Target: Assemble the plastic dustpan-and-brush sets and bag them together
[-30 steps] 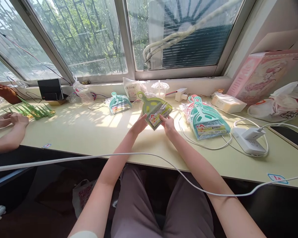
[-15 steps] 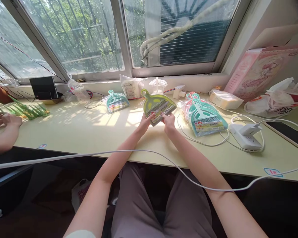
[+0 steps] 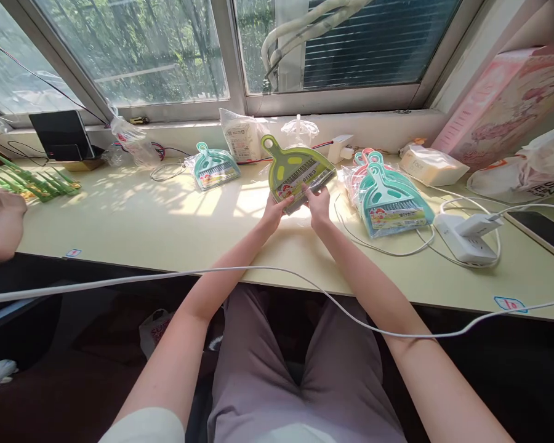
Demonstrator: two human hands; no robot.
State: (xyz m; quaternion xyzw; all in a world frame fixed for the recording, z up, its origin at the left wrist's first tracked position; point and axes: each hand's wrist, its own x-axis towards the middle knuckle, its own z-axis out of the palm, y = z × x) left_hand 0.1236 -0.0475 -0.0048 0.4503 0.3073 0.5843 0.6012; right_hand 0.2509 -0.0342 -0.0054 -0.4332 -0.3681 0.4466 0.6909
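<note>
A green mini dustpan and brush set (image 3: 295, 171) in clear wrap is held up over the table, tilted, with its handle loop pointing away at the upper left. My left hand (image 3: 277, 210) grips its lower left edge, thumb on the front label. At the lower right edge my right hand (image 3: 318, 203) pinches it, thumb on top; the other fingers are partly hidden beneath. To the right lies a pile of wrapped dustpan sets, a teal one (image 3: 394, 200) above a red one (image 3: 356, 165). Another teal dustpan set (image 3: 216, 166) lies behind on the left.
A white cable (image 3: 277, 267) hangs across in front of my arms. A power strip (image 3: 466, 240), phone (image 3: 547, 232), tissue pack (image 3: 434, 165) and pink box (image 3: 503, 104) stand on the right. Another person's hand (image 3: 4, 212) is by green plant-like stems (image 3: 41, 181) at the left.
The green dustpan set is tipped up a little more toward me, still in both hands. The whole view has shifted, with the tabletop sitting slightly higher in the picture.
</note>
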